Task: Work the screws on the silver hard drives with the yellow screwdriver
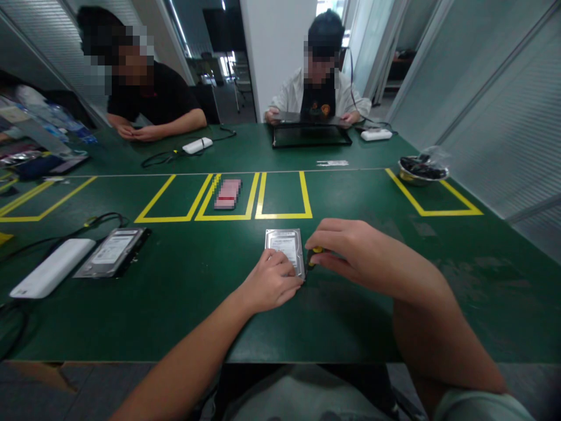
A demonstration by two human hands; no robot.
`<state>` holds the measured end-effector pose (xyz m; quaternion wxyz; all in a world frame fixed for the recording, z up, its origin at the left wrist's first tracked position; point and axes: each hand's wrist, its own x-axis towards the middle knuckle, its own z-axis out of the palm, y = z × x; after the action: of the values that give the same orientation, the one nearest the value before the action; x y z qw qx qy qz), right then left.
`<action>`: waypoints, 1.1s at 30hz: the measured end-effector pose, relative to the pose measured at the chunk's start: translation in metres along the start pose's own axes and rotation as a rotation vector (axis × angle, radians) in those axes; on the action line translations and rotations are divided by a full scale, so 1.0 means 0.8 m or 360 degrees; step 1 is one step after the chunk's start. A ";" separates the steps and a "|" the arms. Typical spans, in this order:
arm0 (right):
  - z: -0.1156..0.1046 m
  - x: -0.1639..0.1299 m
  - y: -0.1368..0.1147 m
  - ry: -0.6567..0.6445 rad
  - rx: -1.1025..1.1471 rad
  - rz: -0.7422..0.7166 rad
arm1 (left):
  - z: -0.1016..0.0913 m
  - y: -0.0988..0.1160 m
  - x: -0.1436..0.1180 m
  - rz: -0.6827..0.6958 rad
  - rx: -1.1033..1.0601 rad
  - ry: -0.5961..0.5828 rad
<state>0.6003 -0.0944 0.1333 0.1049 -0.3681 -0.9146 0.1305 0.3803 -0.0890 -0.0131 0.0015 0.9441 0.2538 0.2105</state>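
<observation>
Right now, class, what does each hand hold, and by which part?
The right hand grips a screwdriver by its yellow-and-black handle. The left hand presses on the hard drive's near edge.

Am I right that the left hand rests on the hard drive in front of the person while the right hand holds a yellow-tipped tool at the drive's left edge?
Not quite. The head view shows the right hand holding the yellow-tipped tool at the right edge of the hard drive, not the left. The left hand does rest on the drive's near end.

Green table (184, 304) bears two hard drives (286, 248) (113, 252), white box (53, 267), bowl (421, 171).
</observation>
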 end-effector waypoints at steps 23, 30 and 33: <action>-0.001 -0.003 0.003 0.0021 0.0186 -0.0248 | 0.003 0.000 -0.001 -0.0005 -0.0039 -0.0003; -0.002 -0.003 0.002 0.0001 0.0145 -0.0206 | 0.003 0.000 -0.002 -0.0010 -0.0067 -0.0001; -0.002 -0.003 0.000 -0.0009 0.0121 -0.0158 | 0.003 0.000 -0.002 -0.0018 -0.0067 0.0000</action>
<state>0.6025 -0.0961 0.1347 0.1226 -0.3177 -0.9264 0.1608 0.3802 -0.0896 -0.0160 0.0225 0.9424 0.2546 0.2157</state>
